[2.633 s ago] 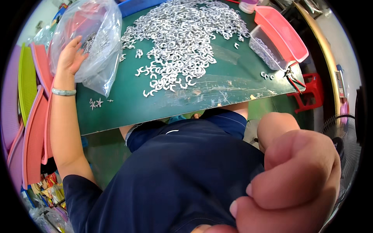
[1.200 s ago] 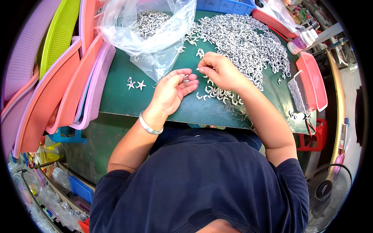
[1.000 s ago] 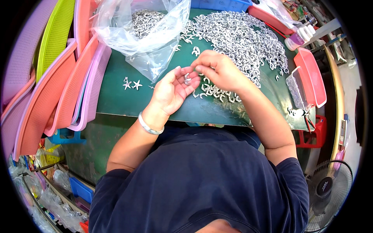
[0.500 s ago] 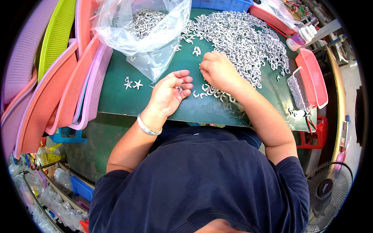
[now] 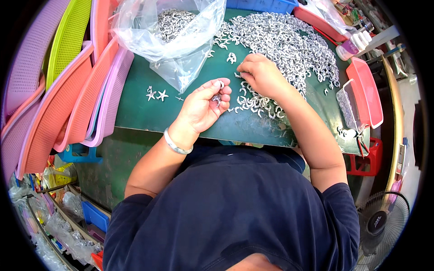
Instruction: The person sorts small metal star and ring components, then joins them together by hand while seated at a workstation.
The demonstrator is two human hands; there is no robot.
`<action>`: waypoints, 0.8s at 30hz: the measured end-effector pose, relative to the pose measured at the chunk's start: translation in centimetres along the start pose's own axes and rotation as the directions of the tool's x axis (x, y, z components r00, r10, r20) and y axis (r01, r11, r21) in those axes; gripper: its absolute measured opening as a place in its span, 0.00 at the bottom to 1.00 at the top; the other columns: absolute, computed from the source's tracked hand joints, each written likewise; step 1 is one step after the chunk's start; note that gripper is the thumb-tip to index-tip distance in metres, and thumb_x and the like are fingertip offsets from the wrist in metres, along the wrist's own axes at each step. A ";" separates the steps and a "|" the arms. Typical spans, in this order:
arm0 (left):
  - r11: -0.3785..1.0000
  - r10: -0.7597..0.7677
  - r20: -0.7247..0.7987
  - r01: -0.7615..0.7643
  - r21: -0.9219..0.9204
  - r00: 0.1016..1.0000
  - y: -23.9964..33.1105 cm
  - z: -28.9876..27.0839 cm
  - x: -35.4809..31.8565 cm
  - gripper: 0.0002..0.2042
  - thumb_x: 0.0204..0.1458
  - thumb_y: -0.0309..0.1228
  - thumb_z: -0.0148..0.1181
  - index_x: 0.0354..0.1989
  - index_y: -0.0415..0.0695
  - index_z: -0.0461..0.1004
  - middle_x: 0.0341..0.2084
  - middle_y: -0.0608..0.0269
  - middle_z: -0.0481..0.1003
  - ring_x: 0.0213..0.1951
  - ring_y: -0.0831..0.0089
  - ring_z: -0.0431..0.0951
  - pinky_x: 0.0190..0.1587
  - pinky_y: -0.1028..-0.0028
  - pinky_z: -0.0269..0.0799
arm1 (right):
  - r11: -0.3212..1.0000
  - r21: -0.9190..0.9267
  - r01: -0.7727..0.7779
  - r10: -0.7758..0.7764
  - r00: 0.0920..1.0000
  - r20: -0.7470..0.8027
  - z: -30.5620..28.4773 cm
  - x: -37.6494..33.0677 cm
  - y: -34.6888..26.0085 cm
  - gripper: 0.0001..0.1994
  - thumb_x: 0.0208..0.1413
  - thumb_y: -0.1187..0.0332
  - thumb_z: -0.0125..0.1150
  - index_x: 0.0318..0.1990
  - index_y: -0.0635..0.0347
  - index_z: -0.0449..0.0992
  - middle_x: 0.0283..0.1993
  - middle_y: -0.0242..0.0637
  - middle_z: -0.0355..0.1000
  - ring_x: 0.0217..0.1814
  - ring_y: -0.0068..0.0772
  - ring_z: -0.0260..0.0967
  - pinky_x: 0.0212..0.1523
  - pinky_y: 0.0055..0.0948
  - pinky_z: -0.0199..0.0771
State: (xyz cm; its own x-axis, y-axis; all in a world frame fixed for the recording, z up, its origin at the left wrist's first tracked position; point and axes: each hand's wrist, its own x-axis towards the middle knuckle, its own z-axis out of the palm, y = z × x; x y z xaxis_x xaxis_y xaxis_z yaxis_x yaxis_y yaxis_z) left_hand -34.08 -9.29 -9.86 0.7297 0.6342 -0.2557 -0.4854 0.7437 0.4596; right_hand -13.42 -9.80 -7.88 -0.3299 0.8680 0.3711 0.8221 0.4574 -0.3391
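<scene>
My left hand [image 5: 202, 105] is turned palm up beside the pile, fingers curled round several small silver crescent-shaped metal pieces [image 5: 217, 96]. One of them shows between thumb and forefinger. My right hand [image 5: 263, 77] is pinched over the near edge of the loose pieces, and a small silver piece [image 5: 239, 75] sticks out at its fingertips. A big pile of the same crescent pieces [image 5: 289, 45] spreads over the green tabletop [image 5: 140, 115]. Single pieces lie apart near the clear plastic bag [image 5: 181, 67], which holds many more. Small silver star-shaped pieces [image 5: 161, 95] lie left of my left hand.
Stacked plastic baskets [image 5: 72, 108] in purple, orange and green crowd the left. A blue crate [image 5: 266, 5] stands at the back. On the right are a pink basket [image 5: 365, 86], a clear box [image 5: 348, 101], a white-capped bottle [image 5: 347, 49] and, lower down, a fan [image 5: 377, 223].
My left fingers have curled in, bringing a crescent piece up between thumb and forefinger. My right hand has shifted slightly, and more crescent pieces lie spread out below it.
</scene>
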 end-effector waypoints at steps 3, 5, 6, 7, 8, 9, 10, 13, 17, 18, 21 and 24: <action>0.998 -0.030 0.036 0.032 -0.058 0.999 0.0 -0.5 -0.1 0.08 0.56 0.28 0.47 0.39 0.37 0.68 0.29 0.62 0.69 0.28 0.76 0.67 0.30 0.79 0.66 | 0.995 -0.095 0.006 0.001 0.997 0.071 0.3 -0.1 0.3 0.06 0.41 0.73 0.60 0.30 0.60 0.76 0.30 0.36 0.66 0.37 0.39 0.63 0.40 0.34 0.65; 0.995 -0.043 0.066 0.048 -0.086 0.997 0.1 -0.9 -0.1 0.08 0.56 0.28 0.46 0.39 0.37 0.67 0.29 0.61 0.69 0.28 0.75 0.67 0.30 0.79 0.65 | 0.992 -0.122 0.003 0.006 0.997 0.077 0.6 -0.1 0.4 0.06 0.40 0.73 0.61 0.30 0.60 0.76 0.29 0.35 0.66 0.36 0.39 0.63 0.40 0.34 0.65; 0.994 -0.046 0.086 0.054 -0.095 0.995 0.0 -1.3 0.0 0.08 0.56 0.28 0.46 0.38 0.37 0.67 0.29 0.61 0.69 0.28 0.75 0.67 0.30 0.79 0.66 | 0.993 -0.120 0.014 -0.007 0.998 0.066 0.7 -0.1 0.4 0.06 0.40 0.73 0.61 0.29 0.60 0.76 0.29 0.35 0.66 0.36 0.39 0.63 0.40 0.34 0.65; 0.993 -0.050 0.105 0.061 -0.103 0.993 0.0 -1.6 0.0 0.08 0.55 0.28 0.46 0.38 0.37 0.67 0.29 0.61 0.69 0.29 0.74 0.67 0.30 0.79 0.66 | 0.993 -0.117 0.026 -0.019 0.998 0.055 1.0 -0.1 0.5 0.05 0.40 0.73 0.61 0.28 0.60 0.76 0.29 0.35 0.66 0.36 0.39 0.63 0.40 0.34 0.65; 0.996 -0.042 0.066 0.047 -0.077 0.997 -0.1 -1.5 0.0 0.08 0.55 0.28 0.46 0.39 0.37 0.67 0.30 0.60 0.69 0.29 0.73 0.68 0.31 0.78 0.66 | 0.992 -0.117 0.036 -0.031 0.999 0.044 1.1 -0.1 0.7 0.05 0.40 0.73 0.61 0.28 0.60 0.76 0.29 0.35 0.66 0.36 0.39 0.63 0.40 0.34 0.65; 0.998 -0.033 0.027 0.034 -0.049 0.999 -0.1 -1.4 -0.2 0.09 0.54 0.28 0.46 0.39 0.37 0.67 0.30 0.59 0.69 0.30 0.73 0.69 0.31 0.77 0.67 | 0.992 -0.116 0.047 -0.041 0.998 0.048 1.1 -0.1 0.8 0.05 0.40 0.73 0.60 0.28 0.60 0.75 0.29 0.35 0.66 0.36 0.39 0.63 0.40 0.34 0.65; 1.000 -0.023 -0.012 0.022 -0.021 1.000 -0.1 -1.3 -0.2 0.09 0.53 0.28 0.47 0.39 0.37 0.67 0.31 0.58 0.69 0.31 0.72 0.69 0.32 0.77 0.68 | 0.992 -0.115 0.057 -0.052 0.997 0.053 1.1 0.0 0.9 0.04 0.41 0.74 0.60 0.27 0.61 0.75 0.29 0.35 0.66 0.36 0.39 0.63 0.40 0.34 0.64; 1.000 0.013 -0.077 -0.011 0.021 0.997 -0.2 -0.9 0.0 0.10 0.51 0.27 0.48 0.40 0.36 0.68 0.32 0.57 0.70 0.33 0.70 0.71 0.34 0.74 0.69 | 0.991 -0.117 0.061 -0.059 0.998 0.017 1.1 0.0 0.5 0.03 0.42 0.74 0.58 0.27 0.63 0.72 0.30 0.35 0.66 0.37 0.39 0.63 0.40 0.33 0.64; 0.995 0.051 -0.142 -0.038 0.096 0.988 -0.4 0.0 0.1 0.09 0.53 0.28 0.50 0.39 0.37 0.69 0.32 0.58 0.70 0.34 0.70 0.72 0.36 0.74 0.70 | 0.987 0.159 0.027 -0.028 1.000 0.006 0.7 0.1 -0.1 0.02 0.46 0.76 0.55 0.28 0.65 0.70 0.30 0.38 0.66 0.37 0.40 0.63 0.39 0.31 0.64; 0.994 0.054 -0.147 -0.038 0.106 0.988 -0.5 0.3 0.2 0.08 0.53 0.29 0.50 0.38 0.38 0.69 0.31 0.59 0.71 0.33 0.71 0.72 0.36 0.75 0.70 | 0.947 0.321 -0.030 0.019 0.999 0.036 0.3 0.0 -0.7 0.02 0.49 0.75 0.53 0.29 0.65 0.70 0.31 0.37 0.66 0.35 0.34 0.63 0.37 0.28 0.64; 0.982 0.074 -0.116 -0.052 0.180 0.990 -0.7 0.6 0.3 0.07 0.54 0.30 0.51 0.36 0.40 0.70 0.30 0.62 0.71 0.32 0.74 0.71 0.35 0.77 0.69 | 0.786 0.550 -0.282 0.218 0.959 0.179 -0.5 -0.1 -2.5 0.03 0.51 0.74 0.53 0.30 0.66 0.70 0.31 0.34 0.66 0.35 0.26 0.63 0.36 0.25 0.63; 0.976 0.093 -0.042 -0.083 0.202 0.995 -0.9 0.2 0.6 0.05 0.55 0.30 0.51 0.35 0.42 0.69 0.29 0.64 0.71 0.31 0.76 0.71 0.33 0.79 0.68 | 0.727 0.595 -0.344 0.272 0.939 0.211 -1.1 0.0 -3.3 0.05 0.52 0.74 0.53 0.30 0.67 0.72 0.31 0.32 0.67 0.35 0.21 0.62 0.37 0.24 0.64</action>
State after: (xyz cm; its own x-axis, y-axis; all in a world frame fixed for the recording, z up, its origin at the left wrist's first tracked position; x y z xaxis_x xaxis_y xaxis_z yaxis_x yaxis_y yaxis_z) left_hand -33.12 -9.62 -10.28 0.6602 0.7091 -0.2475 -0.4369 0.6307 0.6414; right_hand -15.67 -11.57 -5.84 -0.1836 0.9802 0.0739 0.4349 0.1484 -0.8881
